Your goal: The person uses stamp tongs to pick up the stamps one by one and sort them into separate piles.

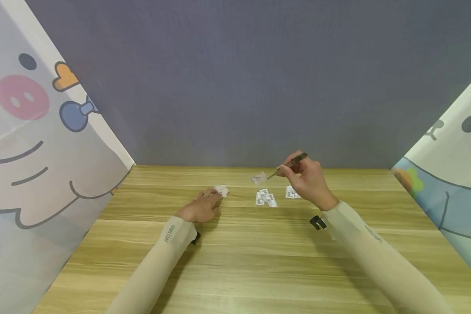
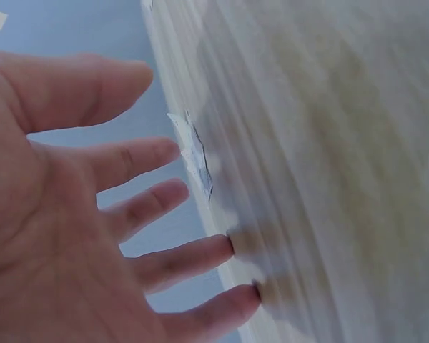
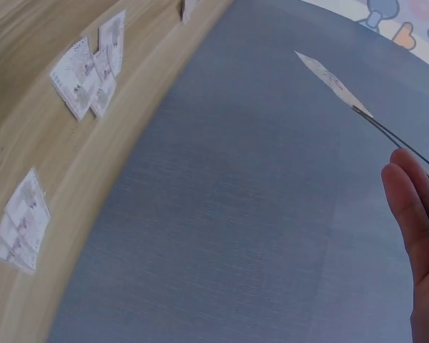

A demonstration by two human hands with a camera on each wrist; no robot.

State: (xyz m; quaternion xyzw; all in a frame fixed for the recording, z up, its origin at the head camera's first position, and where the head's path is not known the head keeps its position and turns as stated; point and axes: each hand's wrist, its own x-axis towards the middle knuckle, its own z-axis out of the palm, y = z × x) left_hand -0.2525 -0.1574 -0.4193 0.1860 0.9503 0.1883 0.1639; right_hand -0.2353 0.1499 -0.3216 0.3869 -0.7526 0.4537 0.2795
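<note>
My right hand (image 1: 308,179) pinches a pair of tweezers (image 1: 278,171). A single small stamp (image 3: 334,84) is caught at the tweezers' tips, raised above the table in the right wrist view. My left hand (image 1: 202,207) lies low over the table with its fingers spread, two fingertips touching the wood in the left wrist view. Right by its fingers is a small pile of stamps (image 1: 222,189). Between the hands lies an overlapping cluster of stamps (image 1: 261,199). Another overlapping group (image 1: 290,192) sits partly hidden behind my right hand.
The wooden table (image 1: 235,261) meets a grey-blue back panel (image 1: 235,87). Cartoon-printed side panels stand at the left (image 1: 43,144) and right (image 1: 455,174). A dark strap end (image 1: 318,223) sticks out at my right wrist.
</note>
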